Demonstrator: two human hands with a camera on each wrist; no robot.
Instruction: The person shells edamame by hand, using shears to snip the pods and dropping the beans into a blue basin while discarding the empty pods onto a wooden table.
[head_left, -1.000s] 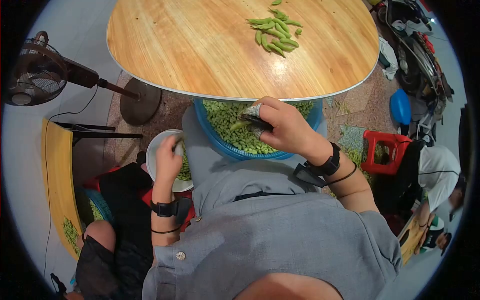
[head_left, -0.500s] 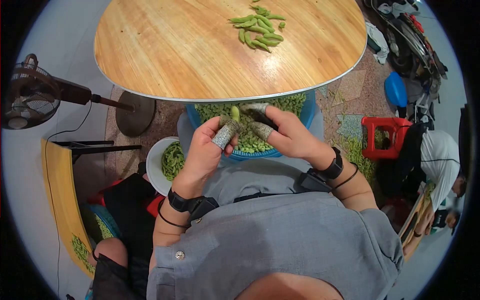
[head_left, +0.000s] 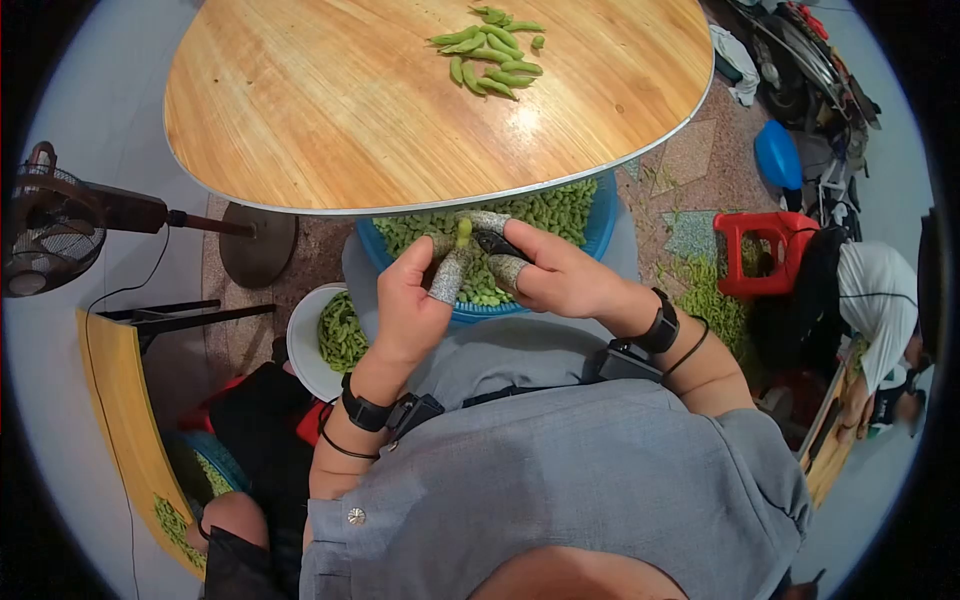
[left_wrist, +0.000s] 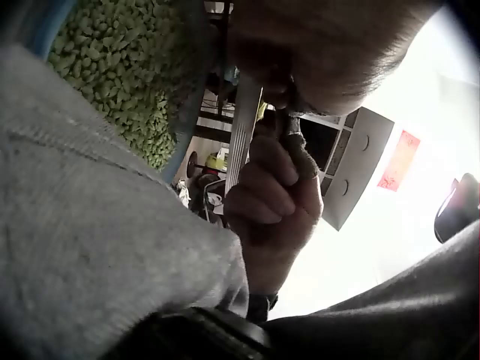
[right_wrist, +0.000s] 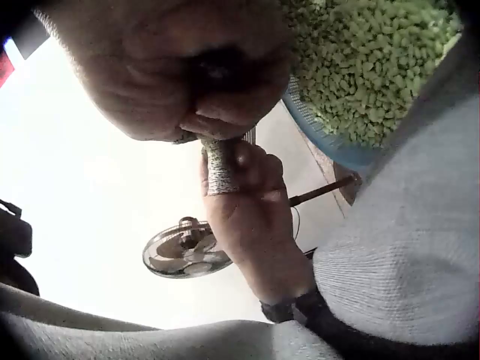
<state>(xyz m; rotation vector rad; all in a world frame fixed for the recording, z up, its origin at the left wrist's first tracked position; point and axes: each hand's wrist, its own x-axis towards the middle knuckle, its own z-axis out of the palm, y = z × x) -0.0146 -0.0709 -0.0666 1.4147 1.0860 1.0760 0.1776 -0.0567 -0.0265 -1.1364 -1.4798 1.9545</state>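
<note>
In the head view my left hand (head_left: 408, 305) pinches a green soybean pod (head_left: 464, 230) between thumb and forefinger, its tip pointing up. My right hand (head_left: 560, 275) meets it from the other side, with a small black tool (head_left: 490, 243) held between thumb and forefinger; its exact kind cannot be made out. Speckled grey wraps cover the thumbs and the right forefinger. Both hands are over a blue basket (head_left: 602, 225) full of shelled green beans (head_left: 545, 215), set at my lap. Both wrist views show the hands meeting fingertip to fingertip, the pod mostly hidden there.
A wooden table (head_left: 330, 110) stands right in front, a small pile of pods (head_left: 490, 55) on it. Left of my lap, a white bucket (head_left: 303, 340) contains more pods. A fan (head_left: 60, 220) is at far left, a red stool (head_left: 733, 255) at right beside scattered empty husks (head_left: 715, 300).
My left hand has come from the white bucket to the right hand, bringing a pod. The right hand has turned toward it, and the pod it held earlier is gone from its fingers.
</note>
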